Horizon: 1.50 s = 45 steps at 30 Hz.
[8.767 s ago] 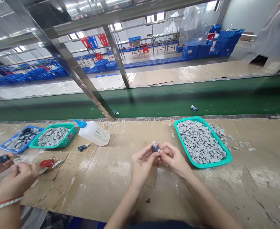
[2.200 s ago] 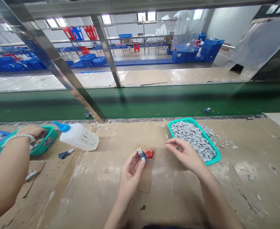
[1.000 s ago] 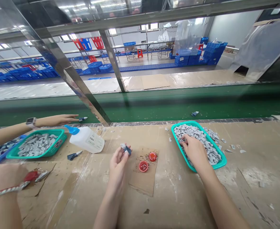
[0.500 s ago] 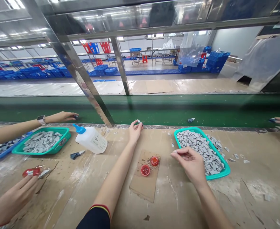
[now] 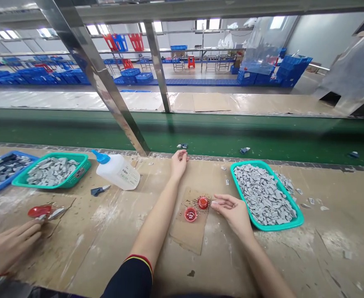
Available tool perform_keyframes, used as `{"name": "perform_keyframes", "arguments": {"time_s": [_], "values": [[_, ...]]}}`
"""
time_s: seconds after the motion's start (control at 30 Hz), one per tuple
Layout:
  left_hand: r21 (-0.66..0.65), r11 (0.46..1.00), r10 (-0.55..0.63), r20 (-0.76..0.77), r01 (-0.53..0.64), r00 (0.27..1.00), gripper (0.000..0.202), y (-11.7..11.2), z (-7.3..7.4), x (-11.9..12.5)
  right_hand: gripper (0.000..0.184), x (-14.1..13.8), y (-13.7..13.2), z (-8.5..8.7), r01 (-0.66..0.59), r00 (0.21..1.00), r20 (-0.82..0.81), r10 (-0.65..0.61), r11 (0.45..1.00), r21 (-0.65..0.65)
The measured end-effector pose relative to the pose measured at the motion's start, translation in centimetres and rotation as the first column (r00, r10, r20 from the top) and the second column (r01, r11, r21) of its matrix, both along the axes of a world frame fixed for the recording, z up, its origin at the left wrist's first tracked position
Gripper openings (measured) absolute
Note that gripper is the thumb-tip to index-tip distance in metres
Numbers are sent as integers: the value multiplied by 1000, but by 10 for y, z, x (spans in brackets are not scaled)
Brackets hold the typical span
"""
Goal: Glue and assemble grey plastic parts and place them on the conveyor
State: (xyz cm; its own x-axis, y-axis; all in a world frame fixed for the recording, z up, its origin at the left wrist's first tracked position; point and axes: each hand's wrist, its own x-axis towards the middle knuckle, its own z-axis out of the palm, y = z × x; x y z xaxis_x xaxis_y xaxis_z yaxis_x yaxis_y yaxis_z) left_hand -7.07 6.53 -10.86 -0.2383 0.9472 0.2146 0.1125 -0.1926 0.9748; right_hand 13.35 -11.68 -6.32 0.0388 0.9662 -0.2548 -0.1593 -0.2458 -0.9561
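The left hand (image 5: 178, 162) is at the near edge of the green belt (image 5: 132, 129). Its fingers are loosely curled, and I cannot tell if they are shut tight or a bit apart. Just past its fingertips, on the belt, lies a small dark blue and white part (image 5: 183, 146) — very close, but I cannot tell if they touch.

The right hand (image 5: 234, 213) is above the table (image 5: 141, 252), nearer the person than the left one. Its thumb and pointing finger come close together at the tips, and I cannot tell if a tiny pale bit is between them. Just left of those tips is a red cup (image 5: 203, 202), with a second red cup (image 5: 190, 214) a little farther left. Both sit on a piece of cardboard (image 5: 186, 238).

Just right of the right hand is a green basket (image 5: 299, 215) full of small grey pieces (image 5: 264, 194). Left of the left hand, a white bottle with a blue top (image 5: 118, 171) leans over. Much farther left is another person's hand (image 5: 13, 246) — near a red thing (image 5: 39, 211).
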Motion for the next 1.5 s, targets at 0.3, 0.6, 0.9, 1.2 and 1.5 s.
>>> {"name": "perform_keyframes", "arguments": {"time_s": [0.3,0.6,0.9,1.2,1.5], "values": [[-4,999,-33,-41,33,999,19,-1,0,1,30,-3,1,-6,18,1000,5,-18,1000,7],[-22,999,-42,-50,41,998,17,-4,4,5,28,-6,1,-3,12,998,56,-13,1000,17],[-33,999,-23,-65,21,998,24,-5,6,5,33,-13,-1,0,-31,995,91,36,998,-61],[-41,999,-30,-73,27,997,23,-5,8,5,31,-13,0,-6,-69,991,110,70,998,-14],[-32,999,-34,-86,32,996,23,-6,8,4,29,-13,0,-3,-82,988,128,81,997,6]]}}
